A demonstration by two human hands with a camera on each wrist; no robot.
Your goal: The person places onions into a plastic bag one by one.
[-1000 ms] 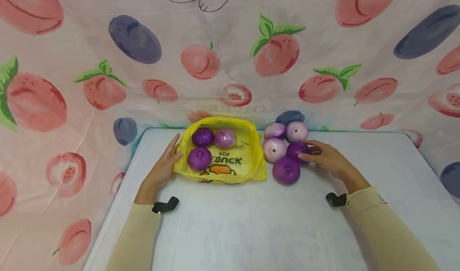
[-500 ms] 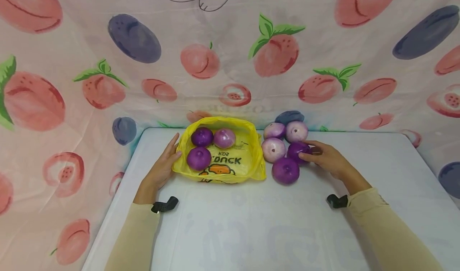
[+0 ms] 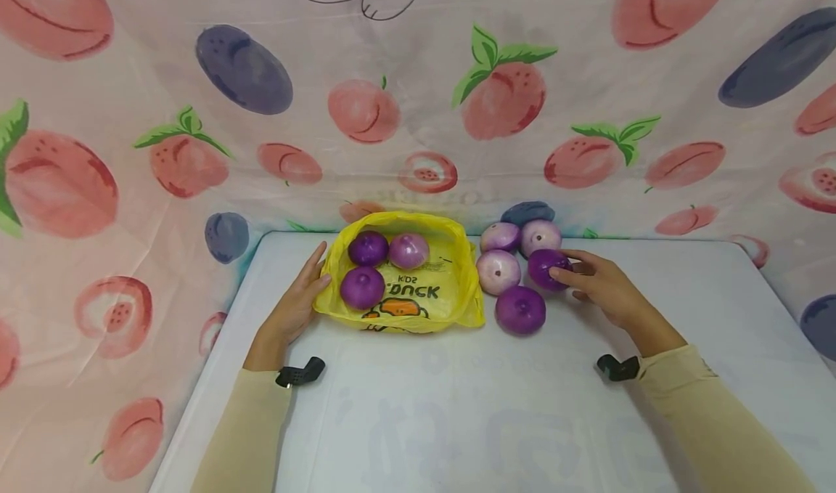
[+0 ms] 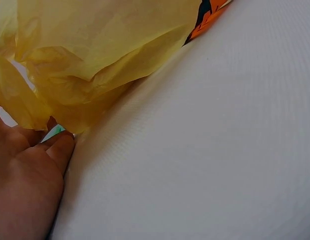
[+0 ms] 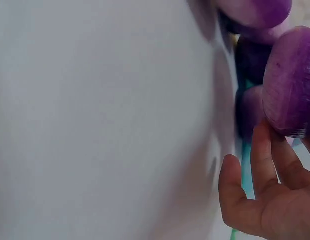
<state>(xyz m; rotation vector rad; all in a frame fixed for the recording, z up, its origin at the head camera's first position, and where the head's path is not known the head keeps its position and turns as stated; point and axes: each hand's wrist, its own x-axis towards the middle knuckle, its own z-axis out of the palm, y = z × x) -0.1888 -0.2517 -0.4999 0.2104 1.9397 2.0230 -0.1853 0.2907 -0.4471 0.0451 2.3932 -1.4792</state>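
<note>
The left hand lies on the white table with its fingers straight, and its fingertips press against the left edge of the yellow bag. It does not grab the bag; it only leans on it — the left wrist view shows the thin yellow plastic crumpled up right in front of the fingers. Just past those fingertips, inside the open bag, sit three onions: a dark purple one closest to the hand, another dark one behind it, and a pale pink one beside that. So three look to be packed already. To the right of the bag, out on the table, are five more. The right hand has its fingers and thumb curled around a dark purple onion, and that onion seems lifted a little — in the right wrist view it rests on the fingertips. Just left of this grip is a pale onion. In front of the grip, nearer the person, lies a big dark purple onion. Behind the grip, close to the fruit-print cloth, are two pale ones and, side by side. It looks like less than half the job is done: the onion in the hand is not in the bag yet, and four others wait on the table.
</note>
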